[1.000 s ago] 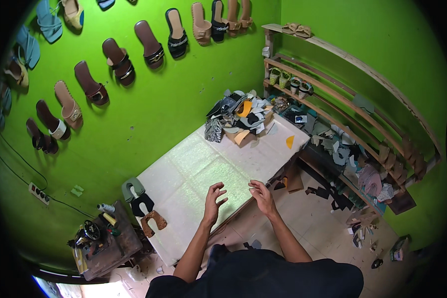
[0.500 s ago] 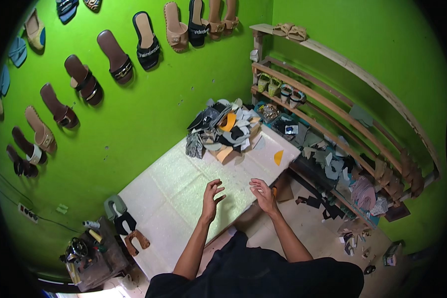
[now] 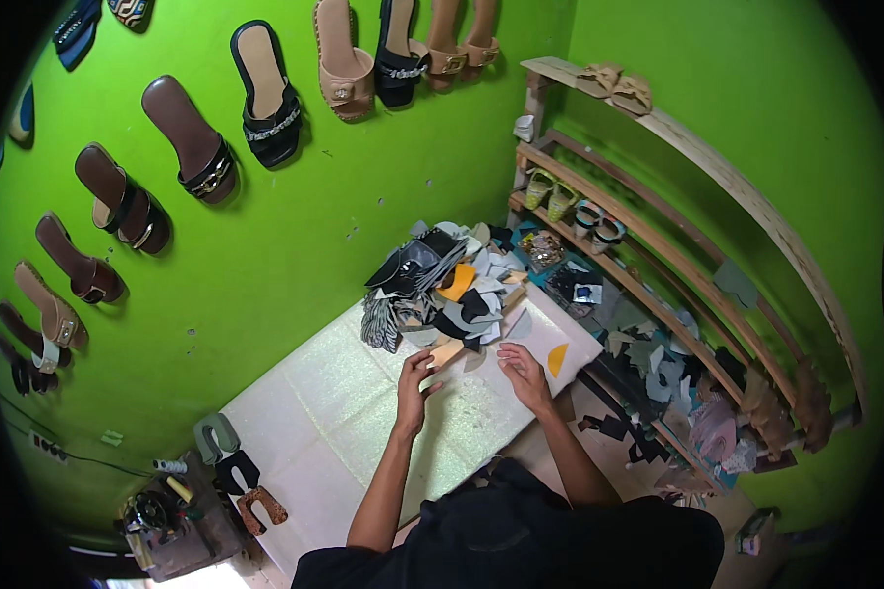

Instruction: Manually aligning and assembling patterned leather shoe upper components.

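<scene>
Both my hands hover over a pale, shiny-covered table [image 3: 309, 412], in front of a heap of scraps [image 3: 442, 285]. My left hand [image 3: 414, 391] has curved, parted fingers with nothing in them, near a tan scrap [image 3: 446, 351] at the heap's near edge. My right hand [image 3: 525, 378] is likewise empty, its fingers spread and bent toward the left one. Just right of it a yellow-orange half-round piece [image 3: 557, 360] lies flat. The heap mixes black, grey, white, orange and striped pieces.
Along the table's left end lie green [image 3: 216, 437], black [image 3: 236, 473] and brown [image 3: 262, 510] U-shaped pieces. A sewing machine [image 3: 152, 510] stands beyond them. Sandals [image 3: 192, 137] hang on the green wall. At right, a wooden rack [image 3: 648, 255] holds shoes above more scraps [image 3: 658, 363].
The view has shifted, and my body and both hands have come closer to the scrap heap. Both hands remain empty, with their fingers apart.
</scene>
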A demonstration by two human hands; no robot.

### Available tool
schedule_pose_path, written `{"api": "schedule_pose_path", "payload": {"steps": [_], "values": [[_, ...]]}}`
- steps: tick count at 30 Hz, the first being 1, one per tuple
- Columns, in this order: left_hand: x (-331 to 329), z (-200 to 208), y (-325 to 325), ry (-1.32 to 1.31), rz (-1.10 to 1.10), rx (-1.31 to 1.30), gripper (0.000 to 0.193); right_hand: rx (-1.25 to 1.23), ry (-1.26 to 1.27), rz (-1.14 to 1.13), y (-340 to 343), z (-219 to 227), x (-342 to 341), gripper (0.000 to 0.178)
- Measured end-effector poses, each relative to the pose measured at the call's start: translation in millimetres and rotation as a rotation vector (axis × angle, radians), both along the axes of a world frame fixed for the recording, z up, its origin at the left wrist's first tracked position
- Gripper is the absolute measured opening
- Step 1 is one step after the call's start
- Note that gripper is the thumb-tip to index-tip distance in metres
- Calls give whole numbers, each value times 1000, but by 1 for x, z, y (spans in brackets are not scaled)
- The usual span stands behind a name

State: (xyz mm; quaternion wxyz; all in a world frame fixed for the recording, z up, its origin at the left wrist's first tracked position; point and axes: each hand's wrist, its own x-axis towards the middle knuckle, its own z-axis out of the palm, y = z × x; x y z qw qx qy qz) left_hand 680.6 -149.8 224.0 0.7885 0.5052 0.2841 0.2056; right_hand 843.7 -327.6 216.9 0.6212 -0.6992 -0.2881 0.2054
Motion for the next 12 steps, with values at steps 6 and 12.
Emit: {"api": "schedule_pose_path", "payload": {"steps": [6,12], "values": [[31,-7,26,78,115,16,41,-40,23,117,51,-15,51,36],[73,-24,55,250,283,189,30,-111,-152,292,105,-9,108,36]]}}
